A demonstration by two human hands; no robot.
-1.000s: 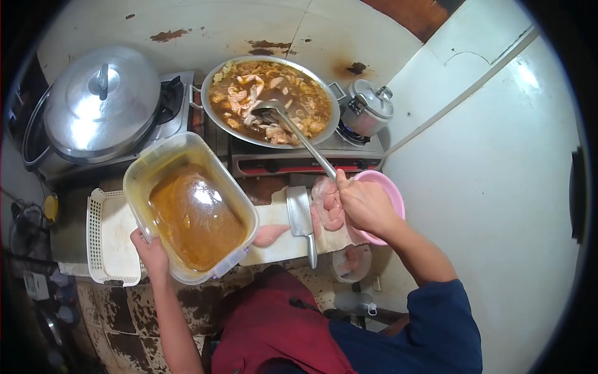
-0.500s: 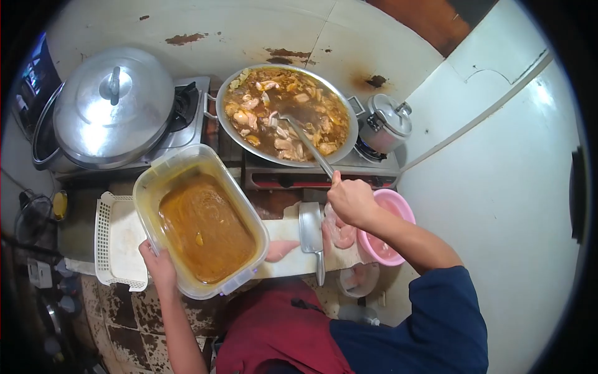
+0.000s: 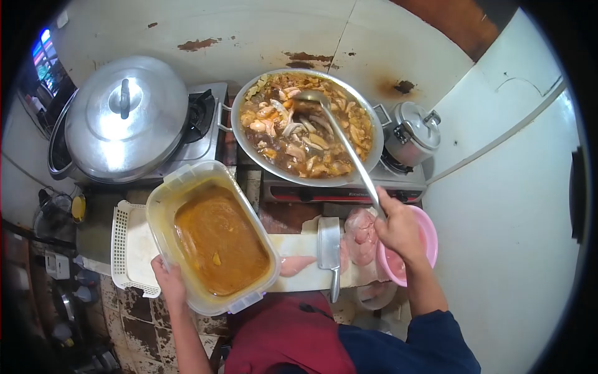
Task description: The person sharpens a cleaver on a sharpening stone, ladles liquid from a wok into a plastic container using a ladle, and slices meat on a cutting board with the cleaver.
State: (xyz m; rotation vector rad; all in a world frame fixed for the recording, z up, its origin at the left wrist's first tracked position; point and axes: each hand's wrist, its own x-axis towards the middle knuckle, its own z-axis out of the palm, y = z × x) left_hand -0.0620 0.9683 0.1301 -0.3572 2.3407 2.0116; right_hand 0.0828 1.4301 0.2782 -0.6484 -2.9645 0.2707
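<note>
My left hand [image 3: 169,282] is closed on the lower left rim of a clear plastic tub [image 3: 156,215], tilted a little and partly filled with brown sauce [image 3: 221,240]. In my right hand [image 3: 398,225] is the long handle of a metal ladle [image 3: 349,146], fingers wrapped round it. The ladle's bowl is at the surface of the stew, toward the back of the wide metal pan [image 3: 249,146]. Pale meat pieces [image 3: 296,151] sit in the brown liquid there. The pan rests on a gas stove [image 3: 311,192].
A large lidded pot [image 3: 121,140] stands at left, a small pressure cooker [image 3: 414,131] at right. Below are a white basket [image 3: 118,249], a cutting board [image 3: 293,283] with raw meat [image 3: 298,265], a cleaver [image 3: 328,246], and a pink bowl [image 3: 430,234].
The ladle's bowl has come up out of the liquid and shows near the pan's back. My right hand has moved right and down. The whole view has shifted slightly.
</note>
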